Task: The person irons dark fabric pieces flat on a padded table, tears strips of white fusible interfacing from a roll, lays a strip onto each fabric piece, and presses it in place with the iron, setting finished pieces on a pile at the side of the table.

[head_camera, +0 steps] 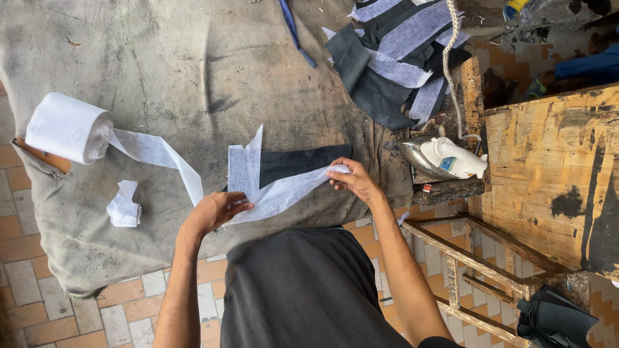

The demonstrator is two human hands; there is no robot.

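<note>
My left hand (216,209) pinches one end of a white interfacing strip (284,192). My right hand (353,180) grips the strip's other end, so it stretches between both hands. Under the strip lies a dark fabric piece (296,162) on a grey padded cloth (161,77). A second white piece (245,169) stands up beside the dark fabric. The strip trails left to a white roll (68,127) lying on the cloth.
A crumpled white scrap (124,206) lies near the cloth's front edge. A stack of dark and white cut pieces (396,58) sits at the back. An iron (445,158) rests at the right beside a wooden bench (554,174). Tiled floor (39,309) lies below.
</note>
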